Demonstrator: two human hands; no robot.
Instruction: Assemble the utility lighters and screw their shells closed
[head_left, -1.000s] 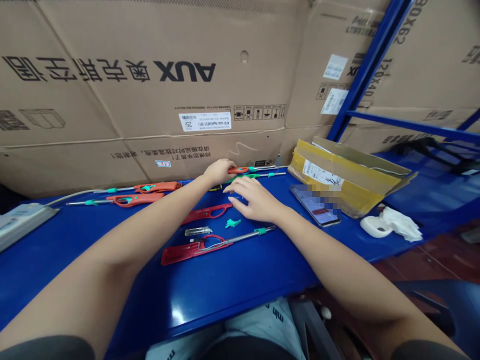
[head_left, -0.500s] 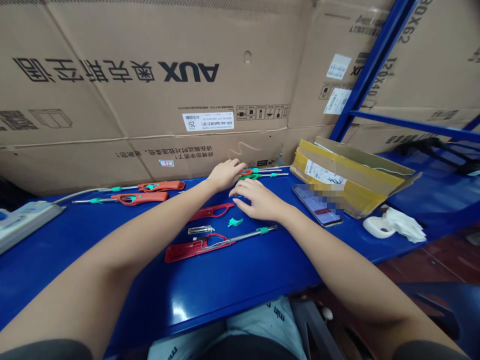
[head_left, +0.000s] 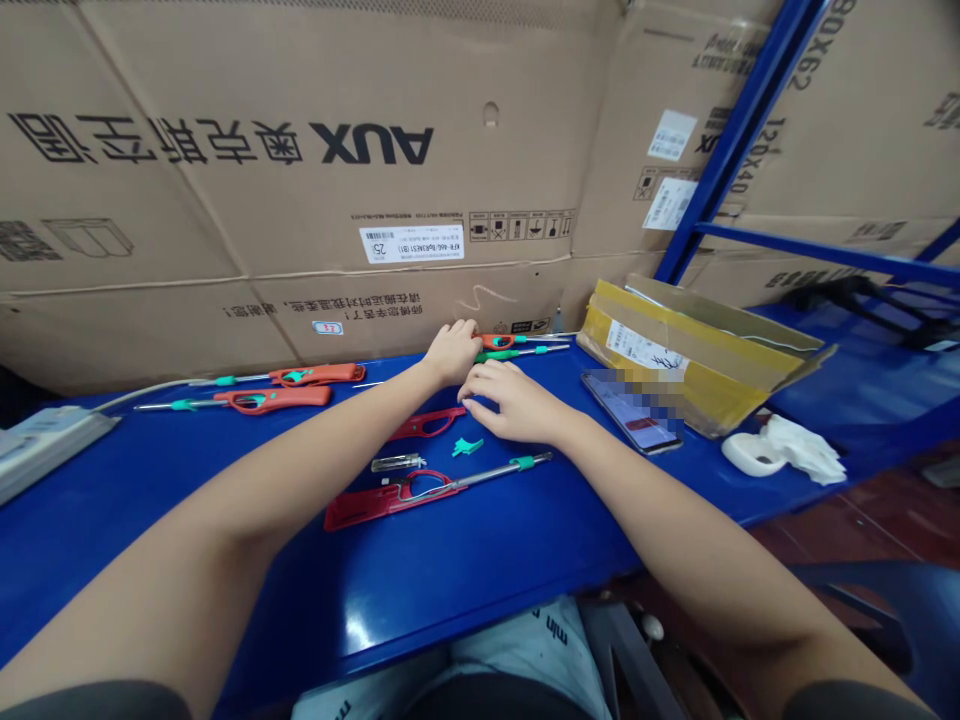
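Note:
My left hand (head_left: 452, 352) reaches to the back of the table. Its fingers are bent around the handle end of an orange gas lighter (head_left: 499, 342), which the hand partly covers. Just in front, a green lighter (head_left: 510, 353) lies alongside. My right hand (head_left: 511, 400) hovers with thumb and fingers apart, close to the end of a red half-shell (head_left: 431, 424). Nearer me are a small teal trigger (head_left: 467, 447), a clear fuel tank (head_left: 397, 462) and an opened red lighter half (head_left: 367, 506) with its wire and metal tube.
Two orange lighters (head_left: 274, 399) lie at the left beside a white power strip (head_left: 56, 448). At the right are a phone (head_left: 626, 405), a taped cardboard box (head_left: 675, 360), a white case (head_left: 752, 454) and tissue (head_left: 806, 450). Large cartons (head_left: 262, 220) stand behind the table.
My left hand has drawn slightly left and its fingers have curled in, uncovering more of the orange lighter. My right hand has barely moved. The view has shifted a little.

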